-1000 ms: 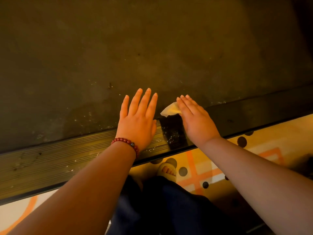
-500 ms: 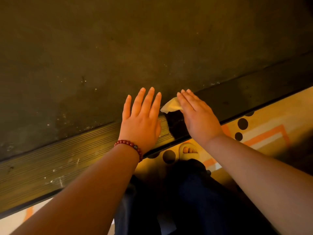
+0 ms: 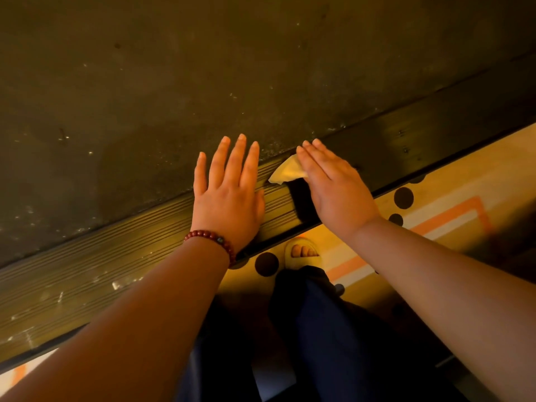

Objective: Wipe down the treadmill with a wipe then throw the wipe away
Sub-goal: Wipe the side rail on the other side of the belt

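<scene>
Wipe [image 3: 287,173]: pale and folded, on the treadmill's side rail [image 3: 116,256] near frame centre. Its free corner pokes out toward 9 o'clock from under our right hand [image 3: 333,188]. That hand lies flat on it, fingers straight and together, tips pointing to about 11 o'clock and reaching the seam where rail meets belt. No finger curls round the wipe; we only press it down. Just beside the wipe at 9 o'clock, our left hand [image 3: 229,198] also lies flat, with the palm on the rail and the fingers out over the treadmill belt [image 3: 174,82], holding nothing. The two hands are close but apart. A bracelet [image 3: 214,241] of dark red beads circles the left wrist. The rail runs diagonally from 8 o'clock to 2 o'clock. It is ribbed with pale specks toward 8 o'clock, and darker and glossy past the right hand. The belt fills the frame from 9 through 12 o'clock, dark with light flecks. At 5 o'clock of the rail is a floor mat [image 3: 464,181] with black dots and orange lines. On it, at 6 o'clock of the hands, is a sandal [image 3: 303,261] with toes showing, then our dark trousers [image 3: 333,329].
</scene>
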The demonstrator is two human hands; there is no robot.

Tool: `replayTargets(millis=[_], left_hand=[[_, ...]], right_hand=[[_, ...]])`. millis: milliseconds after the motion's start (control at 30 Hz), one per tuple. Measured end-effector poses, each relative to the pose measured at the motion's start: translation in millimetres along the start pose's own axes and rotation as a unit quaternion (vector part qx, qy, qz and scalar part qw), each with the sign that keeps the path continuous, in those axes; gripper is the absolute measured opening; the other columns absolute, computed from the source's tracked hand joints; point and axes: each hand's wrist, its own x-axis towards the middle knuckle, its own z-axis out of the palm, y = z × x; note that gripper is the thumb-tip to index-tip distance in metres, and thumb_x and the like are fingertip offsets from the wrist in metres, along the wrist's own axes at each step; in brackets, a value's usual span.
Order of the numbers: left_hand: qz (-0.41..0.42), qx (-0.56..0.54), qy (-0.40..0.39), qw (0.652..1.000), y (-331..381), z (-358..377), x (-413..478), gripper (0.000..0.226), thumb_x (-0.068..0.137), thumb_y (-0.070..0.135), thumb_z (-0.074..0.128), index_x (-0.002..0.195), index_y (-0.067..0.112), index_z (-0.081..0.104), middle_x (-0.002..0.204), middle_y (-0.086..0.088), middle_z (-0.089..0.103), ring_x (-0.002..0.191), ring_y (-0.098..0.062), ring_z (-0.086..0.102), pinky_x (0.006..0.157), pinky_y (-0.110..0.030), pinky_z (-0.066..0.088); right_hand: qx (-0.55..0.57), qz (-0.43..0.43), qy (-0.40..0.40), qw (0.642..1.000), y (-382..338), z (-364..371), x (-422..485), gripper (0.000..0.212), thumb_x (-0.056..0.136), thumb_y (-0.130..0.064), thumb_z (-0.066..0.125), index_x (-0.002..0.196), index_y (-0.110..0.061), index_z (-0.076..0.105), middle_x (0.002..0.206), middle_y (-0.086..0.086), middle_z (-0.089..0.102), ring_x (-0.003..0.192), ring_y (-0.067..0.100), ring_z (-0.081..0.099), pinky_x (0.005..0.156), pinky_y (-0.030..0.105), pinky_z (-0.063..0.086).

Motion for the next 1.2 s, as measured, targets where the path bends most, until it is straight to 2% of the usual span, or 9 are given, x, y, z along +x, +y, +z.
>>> replayTargets(millis=[400,567,767,1033,1200], left_hand=[[0.001,-0.016,0.001,1.0,59,22,44,0.068,0.094,0.034,0.051,0.152,0.013,0.022,0.158,-0.009,0.024,0.146,-0.03,0.016,0.116,-0.049,0.002],[0.01,-0.019,0.004,1.0,85,21,57,0.069,0.094,0.034,0.05,0.152,0.015,0.019,0.159,-0.007,0.021,0.147,-0.028,0.012,0.116,-0.048,-0.002],[0.043,-0.011,0.019,0.999,107,20,65,0.069,0.092,0.036,0.05,0.151,0.013,0.025,0.157,-0.01,0.026,0.145,-0.03,0.018,0.116,-0.051,0.005],[0.061,-0.008,0.026,0.998,129,23,74,0.067,0.092,0.037,0.048,0.15,0.013,0.025,0.156,-0.01,0.027,0.145,-0.031,0.019,0.115,-0.052,0.007],[0.066,-0.009,0.039,0.997,157,36,94,0.068,0.091,0.037,0.05,0.15,0.013,0.027,0.156,-0.009,0.028,0.145,-0.03,0.02,0.115,-0.052,0.008]], right_hand=[[0.013,0.02,0.001,1.0,74,-2,5,0.054,0.092,-0.002,0.057,0.143,-0.004,0.041,0.147,0.014,0.044,0.14,0.03,0.035,0.107,0.037,0.031],[0.004,0.011,-0.01,1.0,104,-17,5,0.055,0.093,-0.001,0.054,0.145,-0.005,0.038,0.149,0.014,0.041,0.142,0.03,0.032,0.109,0.044,0.035],[-0.022,0.003,-0.021,1.0,135,-27,2,0.057,0.092,-0.001,0.053,0.146,-0.005,0.036,0.15,0.014,0.04,0.142,0.03,0.031,0.111,0.042,0.03],[-0.04,0.006,0.006,0.999,165,-37,-6,0.058,0.089,0.002,0.058,0.144,-0.002,0.039,0.147,0.016,0.043,0.14,0.032,0.035,0.109,0.038,0.027],[-0.026,0.026,0.021,0.999,203,-33,-7,0.057,0.089,0.003,0.056,0.144,-0.003,0.04,0.147,0.016,0.043,0.14,0.032,0.035,0.108,0.044,0.034]])
